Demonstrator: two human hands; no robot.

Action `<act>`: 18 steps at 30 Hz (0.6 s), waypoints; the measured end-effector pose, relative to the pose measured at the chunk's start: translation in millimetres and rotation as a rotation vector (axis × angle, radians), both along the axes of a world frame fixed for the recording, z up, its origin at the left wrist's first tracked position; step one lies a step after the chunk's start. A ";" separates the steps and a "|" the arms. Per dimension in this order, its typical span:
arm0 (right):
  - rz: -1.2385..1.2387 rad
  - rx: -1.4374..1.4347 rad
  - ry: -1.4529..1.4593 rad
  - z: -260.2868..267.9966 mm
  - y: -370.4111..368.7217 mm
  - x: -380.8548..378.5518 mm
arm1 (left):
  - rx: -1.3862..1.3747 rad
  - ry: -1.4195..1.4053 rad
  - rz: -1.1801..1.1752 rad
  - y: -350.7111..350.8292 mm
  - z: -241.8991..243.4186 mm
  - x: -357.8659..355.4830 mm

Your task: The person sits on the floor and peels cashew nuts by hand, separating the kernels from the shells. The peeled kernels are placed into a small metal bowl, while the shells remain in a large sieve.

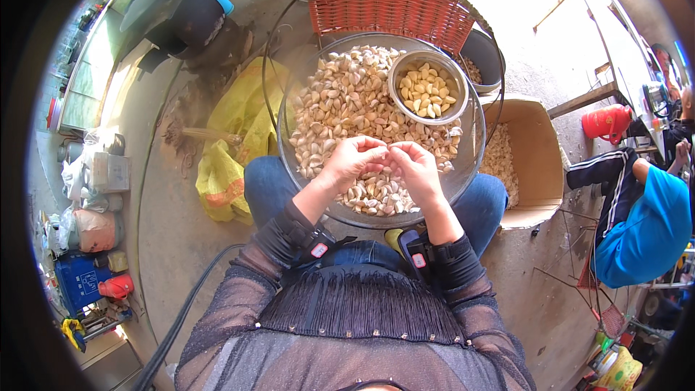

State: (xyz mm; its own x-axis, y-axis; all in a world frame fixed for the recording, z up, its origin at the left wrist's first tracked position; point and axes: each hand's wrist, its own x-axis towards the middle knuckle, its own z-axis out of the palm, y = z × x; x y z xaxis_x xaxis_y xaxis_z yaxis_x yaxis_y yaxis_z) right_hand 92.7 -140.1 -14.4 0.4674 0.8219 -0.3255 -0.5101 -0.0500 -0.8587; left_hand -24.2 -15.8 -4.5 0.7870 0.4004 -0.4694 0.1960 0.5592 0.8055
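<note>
Both of my hands meet over a wide round mesh sieve (299,184) that rests across my thighs. My left hand (355,162) and my right hand (415,165) touch at the fingertips, pinching something small between them, mostly hidden by the fingers; it looks like a garlic clove. Unpeeled garlic cloves (347,92) cover much of the sieve, with more cloves (377,195) below my hands. At the sieve's upper right stands a round metal bowl (397,99) holding peeled, pale yellow cloves (427,89).
A red woven chair back (388,5) stands beyond the sieve. To the right are a dark bucket (491,60) and a cardboard box (535,168) holding pale skins. A yellow woven sack (239,119) lies left. A seated person in a blue shirt (646,228) is at far right.
</note>
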 end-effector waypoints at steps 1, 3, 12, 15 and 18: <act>-0.004 0.021 0.032 -0.7 -0.5 1.2 | -0.071 -0.013 0.031 0.9 0.0 -0.3; -0.020 0.024 0.098 -1.6 -1.4 3.2 | -0.217 -0.047 0.093 3.4 0.4 -1.5; 0.050 -0.007 -0.070 -0.2 0.6 -4.5 | -0.096 -0.046 0.127 0.5 -4.3 -1.9; 0.041 -0.021 -0.104 -2.6 1.5 -4.3 | -0.018 -0.047 0.127 -5.0 -5.8 -0.2; 0.030 -0.023 -0.107 -6.1 1.4 -4.4 | 0.026 -0.044 0.107 -5.4 -6.5 0.5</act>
State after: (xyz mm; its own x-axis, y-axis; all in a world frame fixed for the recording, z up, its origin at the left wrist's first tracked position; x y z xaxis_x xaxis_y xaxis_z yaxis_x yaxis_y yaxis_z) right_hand 88.4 -138.7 -20.5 0.4762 0.8287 -0.2940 -0.4131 -0.0843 -0.9068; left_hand -23.6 -21.2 -11.0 0.7591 0.4945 -0.4233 0.1003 0.5537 0.8266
